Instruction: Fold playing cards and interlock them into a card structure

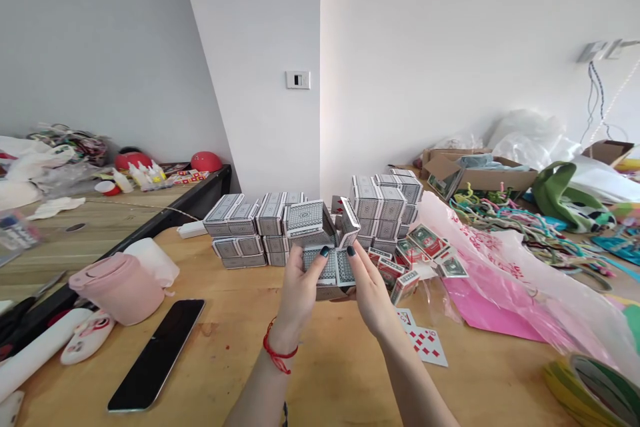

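Note:
Both my hands grip a block of folded playing cards (327,270) with grey patterned backs. My left hand (300,287) closes on its left side, thumb on top; a red string bracelet circles that wrist. On the right side, my right hand (369,290) has its thumb over the top edge and its other fingers mostly hidden. Some cards at the block's far end stand up like open flaps. Behind it rise similar card blocks: a low row (237,230) at the left and a taller stack (380,207) at the right.
Red card boxes (425,241) and loose playing cards (427,345) lie at the right, beside a pink plastic bag (505,280). Colourful cords (515,230) sit beyond. At the left are a black phone (157,353) and a pink cup (117,287). Tape (590,380) lies front right.

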Tool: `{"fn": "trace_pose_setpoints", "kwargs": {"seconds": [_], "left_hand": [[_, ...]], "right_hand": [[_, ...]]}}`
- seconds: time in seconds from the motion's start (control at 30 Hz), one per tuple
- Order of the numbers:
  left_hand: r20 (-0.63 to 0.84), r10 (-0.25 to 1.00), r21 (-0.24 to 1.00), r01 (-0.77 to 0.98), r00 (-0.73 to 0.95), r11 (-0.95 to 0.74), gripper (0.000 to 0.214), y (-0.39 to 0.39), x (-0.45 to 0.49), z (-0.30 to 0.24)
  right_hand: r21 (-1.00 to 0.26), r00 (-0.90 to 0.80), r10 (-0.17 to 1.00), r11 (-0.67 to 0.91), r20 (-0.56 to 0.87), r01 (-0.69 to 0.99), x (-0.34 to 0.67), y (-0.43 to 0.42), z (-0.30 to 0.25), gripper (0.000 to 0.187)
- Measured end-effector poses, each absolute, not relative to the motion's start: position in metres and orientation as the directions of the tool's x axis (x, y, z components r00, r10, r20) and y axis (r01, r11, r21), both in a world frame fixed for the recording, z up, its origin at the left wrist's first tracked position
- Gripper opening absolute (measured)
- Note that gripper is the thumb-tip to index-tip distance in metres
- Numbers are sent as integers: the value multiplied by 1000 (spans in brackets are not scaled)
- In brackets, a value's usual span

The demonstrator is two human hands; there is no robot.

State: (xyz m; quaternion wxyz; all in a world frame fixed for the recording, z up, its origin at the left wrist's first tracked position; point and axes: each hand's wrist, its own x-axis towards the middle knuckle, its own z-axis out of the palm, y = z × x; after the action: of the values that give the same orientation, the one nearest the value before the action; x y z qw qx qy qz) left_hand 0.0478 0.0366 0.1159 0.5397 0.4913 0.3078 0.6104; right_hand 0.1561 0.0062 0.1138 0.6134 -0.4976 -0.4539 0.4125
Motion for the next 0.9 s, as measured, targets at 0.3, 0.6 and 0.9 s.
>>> {"fn": "trace_pose_setpoints", "kwargs": {"seconds": [0.3, 0.6, 0.9], "left_hand": [[191, 977, 891, -435, 96, -131, 28, 33, 51, 117], [131, 986, 884, -463, 105, -68, 26, 32, 49, 121], [144, 986, 872, -483, 88, -84, 20, 31, 48, 121]], "right_hand": [[-985, 255, 953, 174, 164, -17, 160, 7, 117, 54], [-979, 192, 965, 196, 181, -63, 162, 8, 119, 54], [-989, 153, 985, 95, 78, -110, 161, 6, 121, 57]]}}
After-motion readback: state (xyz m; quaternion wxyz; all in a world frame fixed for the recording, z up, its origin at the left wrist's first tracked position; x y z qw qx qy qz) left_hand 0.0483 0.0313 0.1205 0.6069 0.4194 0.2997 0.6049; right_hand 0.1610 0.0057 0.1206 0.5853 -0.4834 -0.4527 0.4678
